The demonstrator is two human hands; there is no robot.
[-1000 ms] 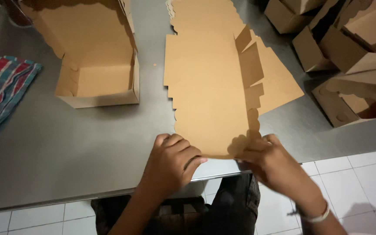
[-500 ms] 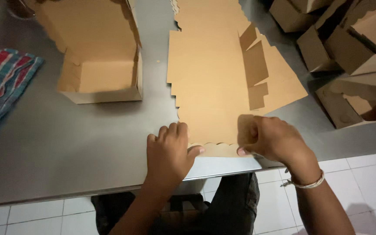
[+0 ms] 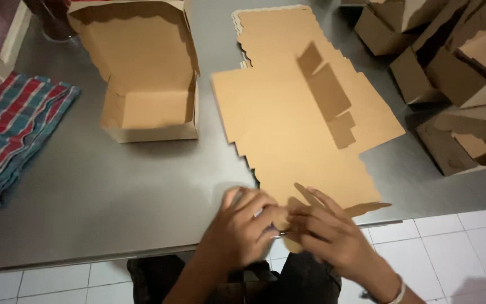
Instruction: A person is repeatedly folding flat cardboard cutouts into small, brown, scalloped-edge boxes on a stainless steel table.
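At the near edge of the grey metal table point(image 3: 113, 197), both hands meet over the near end of a flat brown die-cut cardboard box blank point(image 3: 293, 141). The blank runs lengthwise away from the person, towards a stack of more blanks point(image 3: 271, 25). The left hand point(image 3: 243, 231) curls its fingers down on the near flap; the right hand point(image 3: 327, 233), fingers spread, pinches the same edge just beside it, so the two hands almost touch. An open folded brown cardboard box point(image 3: 147, 107) sits further left, a striped cloth point(image 3: 12, 135) beyond it.
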